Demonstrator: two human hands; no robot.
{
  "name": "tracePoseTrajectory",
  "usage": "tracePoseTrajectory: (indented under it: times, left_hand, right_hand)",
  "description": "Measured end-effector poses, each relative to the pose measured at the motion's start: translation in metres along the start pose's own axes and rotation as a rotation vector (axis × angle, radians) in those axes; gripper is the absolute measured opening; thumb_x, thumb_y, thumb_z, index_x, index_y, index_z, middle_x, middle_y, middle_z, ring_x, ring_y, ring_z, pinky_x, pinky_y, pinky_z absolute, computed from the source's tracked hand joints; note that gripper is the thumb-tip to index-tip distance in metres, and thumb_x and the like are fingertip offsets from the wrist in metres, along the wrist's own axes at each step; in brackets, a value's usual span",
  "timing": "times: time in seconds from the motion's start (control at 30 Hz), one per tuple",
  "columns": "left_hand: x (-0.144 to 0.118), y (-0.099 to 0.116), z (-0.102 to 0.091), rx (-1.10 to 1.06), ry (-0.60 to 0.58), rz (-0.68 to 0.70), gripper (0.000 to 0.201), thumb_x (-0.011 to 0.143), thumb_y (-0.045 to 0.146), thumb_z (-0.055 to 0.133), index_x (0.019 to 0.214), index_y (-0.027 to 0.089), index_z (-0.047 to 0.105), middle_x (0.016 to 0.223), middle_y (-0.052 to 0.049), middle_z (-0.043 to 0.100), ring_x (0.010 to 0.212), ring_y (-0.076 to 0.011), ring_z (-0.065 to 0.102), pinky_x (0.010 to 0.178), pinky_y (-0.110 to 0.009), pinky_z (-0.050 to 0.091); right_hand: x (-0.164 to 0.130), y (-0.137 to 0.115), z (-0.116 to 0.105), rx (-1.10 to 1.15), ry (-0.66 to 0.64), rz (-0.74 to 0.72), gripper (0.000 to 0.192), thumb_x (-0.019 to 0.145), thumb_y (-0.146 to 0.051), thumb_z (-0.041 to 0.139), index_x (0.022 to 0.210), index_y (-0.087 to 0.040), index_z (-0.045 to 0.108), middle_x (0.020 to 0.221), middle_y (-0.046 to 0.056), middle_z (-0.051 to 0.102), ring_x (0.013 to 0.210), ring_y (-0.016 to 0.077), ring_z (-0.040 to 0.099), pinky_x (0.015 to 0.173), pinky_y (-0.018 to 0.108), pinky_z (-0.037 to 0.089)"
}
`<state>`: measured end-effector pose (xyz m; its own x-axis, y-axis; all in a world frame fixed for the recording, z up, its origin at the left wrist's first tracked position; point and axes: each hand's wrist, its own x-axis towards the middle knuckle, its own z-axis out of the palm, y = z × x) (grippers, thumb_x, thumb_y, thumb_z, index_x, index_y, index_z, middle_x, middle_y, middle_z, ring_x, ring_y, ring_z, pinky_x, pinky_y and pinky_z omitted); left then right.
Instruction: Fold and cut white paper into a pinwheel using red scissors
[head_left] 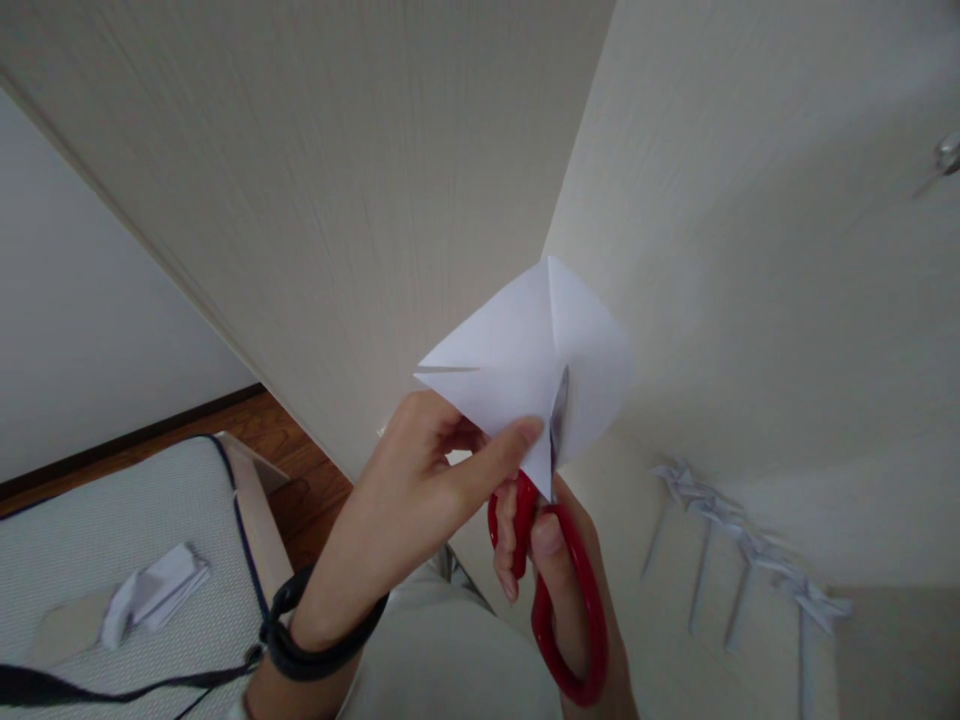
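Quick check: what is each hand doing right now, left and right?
Left hand: closed, pinching the folded white paper.
Right hand: closed through the red scissors, blades at the paper.

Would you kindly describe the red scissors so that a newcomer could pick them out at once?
Start at the folded white paper held up by the left hand before the pale wall. Just below it, the right hand grips the scissors, blade in the paper. Their red loop handles are the only red here.

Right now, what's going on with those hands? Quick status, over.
Left hand pinching folded white paper. Right hand working red scissors, blades in the paper. Nothing blocking the cut.
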<state>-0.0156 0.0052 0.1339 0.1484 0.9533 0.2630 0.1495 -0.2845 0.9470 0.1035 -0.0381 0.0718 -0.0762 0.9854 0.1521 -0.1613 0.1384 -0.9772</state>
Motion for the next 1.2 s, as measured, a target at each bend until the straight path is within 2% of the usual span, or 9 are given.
tracePoseTrajectory:
  times: [0.1, 0.17, 0.33, 0.6, 0.77, 0.93, 1.2]
  left_hand:
    - [0.0002, -0.0003, -0.0005, -0.023, -0.028, -0.011, 0.021, 0.081, 0.022, 0.061, 0.060, 0.019, 0.059, 0.048, 0.005, 0.056, 0.045, -0.0084, 0.052, 0.044, -0.016, 0.042]
    - [0.0003, -0.0001, -0.0007, -0.035, -0.029, -0.016, 0.020, 0.080, 0.020, 0.061, 0.060, 0.019, 0.058, 0.049, 0.006, 0.057, 0.045, -0.0078, 0.052, 0.042, -0.015, 0.040]
    - [-0.0006, 0.0002, -0.0004, -0.022, -0.030, -0.008, 0.019, 0.081, 0.021, 0.064, 0.063, 0.019, 0.058, 0.052, 0.006, 0.059, 0.046, -0.0079, 0.052, 0.042, -0.016, 0.040]
    - [-0.0038, 0.0011, 0.0059, -0.106, 0.126, -0.006, 0.018, 0.081, 0.022, 0.062, 0.064, 0.019, 0.063, 0.056, 0.006, 0.061, 0.044, -0.0076, 0.050, 0.042, -0.016, 0.040]
    - [-0.0056, 0.0016, 0.0057, -0.123, 0.120, -0.019, 0.020, 0.083, 0.021, 0.061, 0.063, 0.019, 0.061, 0.054, 0.006, 0.060, 0.045, -0.0078, 0.050, 0.043, -0.016, 0.041]
    - [-0.0056, -0.0012, 0.0054, -0.127, 0.125, 0.021, 0.021, 0.083, 0.022, 0.063, 0.062, 0.019, 0.060, 0.054, 0.007, 0.058, 0.046, -0.0077, 0.051, 0.046, -0.016, 0.042]
    - [-0.0056, -0.0015, 0.0054, -0.142, 0.124, 0.037, 0.023, 0.083, 0.022, 0.065, 0.061, 0.019, 0.059, 0.054, 0.007, 0.057, 0.045, -0.0068, 0.051, 0.047, -0.015, 0.042]
  right_hand:
    - [0.0007, -0.0005, 0.0004, -0.014, -0.016, -0.016, 0.051, 0.088, -0.070, 0.044, 0.100, -0.022, 0.058, 0.090, 0.006, 0.062, 0.079, 0.0197, 0.058, 0.067, 0.033, 0.045]
    - [0.0007, 0.0010, -0.0006, -0.012, -0.046, -0.016, 0.051, 0.088, -0.070, 0.044, 0.097, -0.022, 0.058, 0.087, 0.006, 0.061, 0.078, 0.0196, 0.057, 0.069, 0.034, 0.045]
    - [-0.0006, 0.0019, -0.0043, -0.034, -0.032, 0.001, 0.052, 0.086, -0.071, 0.046, 0.096, -0.021, 0.058, 0.076, 0.002, 0.053, 0.064, 0.0149, 0.047, 0.056, 0.030, 0.037]
    - [-0.0026, -0.0001, -0.0054, 0.000, -0.078, -0.017, 0.046, 0.088, -0.066, 0.049, 0.093, -0.022, 0.058, 0.069, -0.002, 0.049, 0.056, 0.0103, 0.040, 0.050, 0.025, 0.033]
    - [0.0000, 0.0041, -0.0030, 0.022, -0.099, -0.048, 0.048, 0.087, -0.069, 0.048, 0.091, -0.021, 0.057, 0.065, -0.003, 0.046, 0.054, 0.0105, 0.040, 0.048, 0.025, 0.032]
    - [-0.0008, 0.0041, -0.0005, 0.073, -0.104, -0.023, 0.051, 0.086, -0.071, 0.047, 0.090, -0.021, 0.057, 0.059, -0.005, 0.043, 0.047, 0.0096, 0.034, 0.042, 0.024, 0.027]
    - [-0.0035, 0.0040, -0.0030, 0.031, -0.075, 0.025, 0.053, 0.084, -0.072, 0.050, 0.090, -0.020, 0.060, 0.055, -0.005, 0.043, 0.047, 0.0102, 0.036, 0.042, 0.024, 0.029]
